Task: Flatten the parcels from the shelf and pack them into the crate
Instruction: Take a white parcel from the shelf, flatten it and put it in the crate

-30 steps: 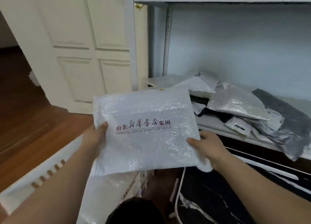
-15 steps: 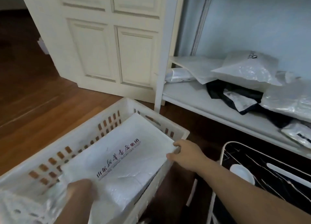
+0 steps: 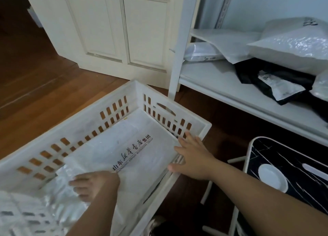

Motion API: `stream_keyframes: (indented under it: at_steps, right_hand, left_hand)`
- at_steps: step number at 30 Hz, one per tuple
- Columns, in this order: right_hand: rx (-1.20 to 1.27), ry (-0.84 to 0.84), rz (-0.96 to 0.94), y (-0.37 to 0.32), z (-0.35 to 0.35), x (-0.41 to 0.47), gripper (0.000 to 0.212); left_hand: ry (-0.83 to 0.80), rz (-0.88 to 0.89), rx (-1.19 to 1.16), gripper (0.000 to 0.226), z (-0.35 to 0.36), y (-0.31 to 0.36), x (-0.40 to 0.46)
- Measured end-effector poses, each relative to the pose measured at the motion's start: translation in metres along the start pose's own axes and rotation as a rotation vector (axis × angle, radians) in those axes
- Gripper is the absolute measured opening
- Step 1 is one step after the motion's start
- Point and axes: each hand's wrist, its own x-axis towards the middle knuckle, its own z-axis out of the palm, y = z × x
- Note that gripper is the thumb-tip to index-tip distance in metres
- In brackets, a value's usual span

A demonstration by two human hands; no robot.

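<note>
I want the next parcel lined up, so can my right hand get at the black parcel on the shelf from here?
Probably yes: the right hand is open, and nothing blocks the black parcel.

one head-worn wide-angle view, facing forward and steeply down.

the camera sat close above the white crate (image 3: 204, 127) on the wooden floor (image 3: 40, 86), both forearms entering from the bottom edge; the shelf (image 3: 221, 83) curved across the upper right, the panelled door (image 3: 124, 31) stood beyond. no second view overlapped.

The crate (image 3: 85, 129) and shelf parcels (image 3: 292, 45) run past the frame's edges.
</note>
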Motion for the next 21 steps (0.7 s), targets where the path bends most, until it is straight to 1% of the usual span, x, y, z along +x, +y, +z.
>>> stream_keyframes:
  at_steps: [1, 3, 4, 5, 7, 8, 10, 13, 14, 16, 18, 20, 21]
  right_hand:
    - [-0.005, 0.007, -0.008, -0.001, 0.001, 0.000, 0.071]
    - [-0.023, 0.027, -0.012, -0.001, 0.006, 0.003, 0.068]
    - [-0.030, 0.034, -0.011, -0.001, 0.007, 0.004, 0.066]
    - [-0.037, 0.035, -0.009, -0.001, 0.008, 0.006, 0.065]
    - [-0.048, 0.017, -0.014, 0.000, 0.007, 0.006, 0.064]
    - [-0.048, 0.002, -0.017, 0.000, 0.005, 0.005, 0.064]
    - [0.002, -0.031, -0.018, 0.000, -0.002, 0.000, 0.062]
    - [0.216, -0.055, 0.040, 0.000, -0.015, -0.012, 0.059]
    - [0.256, -0.058, 0.052, 0.000, -0.019, -0.015, 0.059]
    - [0.269, -0.077, 0.064, 0.001, -0.025, -0.022, 0.057]
    - [0.293, -0.063, 0.087, 0.006, -0.032, -0.033, 0.044]
    - [0.283, 0.011, 0.128, 0.011, -0.038, -0.043, 0.029]
    - [0.237, 0.061, 0.145, 0.015, -0.042, -0.053, 0.030]
  left_hand:
    - [0.041, 0.093, 0.114, 0.093, -0.003, 0.004, -0.012]
    - [0.071, 0.332, 0.437, 0.103, -0.003, 0.009, -0.030]
    - [0.028, 0.458, 0.549, 0.103, 0.006, 0.011, -0.024]
    - [-0.085, 0.552, 0.616, 0.101, 0.014, 0.012, -0.021]
    - [-0.364, 0.629, 0.718, 0.096, 0.024, 0.019, -0.020]
    - [-0.422, 0.641, 0.750, 0.094, 0.023, 0.022, -0.023]
    - [-0.408, 0.665, 0.750, 0.084, 0.021, 0.031, -0.025]
    - [-0.383, 0.723, 0.774, 0.058, 0.000, 0.058, -0.042]
    - [-0.376, 0.756, 0.772, 0.055, -0.008, 0.069, -0.052]
    - [-0.358, 0.835, 0.741, 0.056, -0.024, 0.093, -0.077]
    - [-0.332, 0.943, 0.682, 0.057, -0.035, 0.117, -0.111]
    - [-0.333, 1.050, 0.643, 0.055, -0.045, 0.136, -0.150]
    - [-0.351, 1.105, 0.632, 0.054, -0.049, 0.143, -0.173]
